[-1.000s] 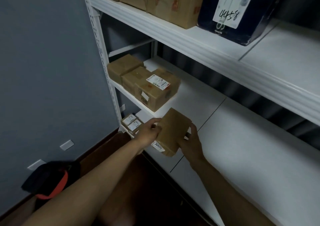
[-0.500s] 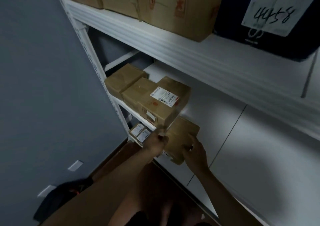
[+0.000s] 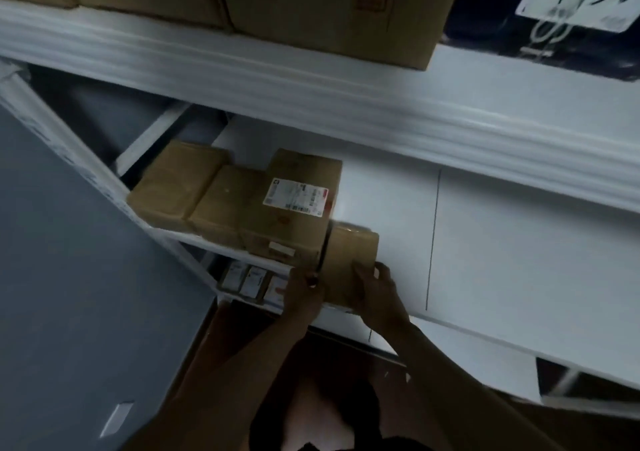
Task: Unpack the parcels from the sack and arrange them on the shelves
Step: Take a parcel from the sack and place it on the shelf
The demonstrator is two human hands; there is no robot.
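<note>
parcel in hand: we've got a plain brown parcel (image 3: 349, 260) sitting on the front edge of the middle shelf (image 3: 519, 260), center of the frame, snug against the right side of the labelled box. Its near end is covered by our hands, so we can't see that face.
left hand: our left hand (image 3: 304, 295) is at the parcel's near-left corner, fingers curled onto it as far as we can tell; the fingertips blur into the dark gap between the two boxes.
right hand: our right hand (image 3: 377, 291) clamps the near-right side, thumb lying on top and fingers wrapped over the edge.
labelled box: bigger carton (image 3: 291, 215) with a white shipping label on top; the print is too smeared to read.
row on the left: two more brown boxes (image 3: 197, 191) touching each other and the labelled one, running toward the left upright. Pretty motion-blurred.
lower shelf: a few small white-labelled packets (image 3: 247, 279) peek out under the middle shelf, left of our left hand, mostly hidden by the shelf edge.
top shelf: big cartons (image 3: 311, 0) cut off by the top of the frame, plus a dark parcel (image 3: 554, 35) upper right with a handwritten tag, digits clipped at the edge.
sack: can't make it out anywhere.
lighting: dim and blurry overall.
</note>
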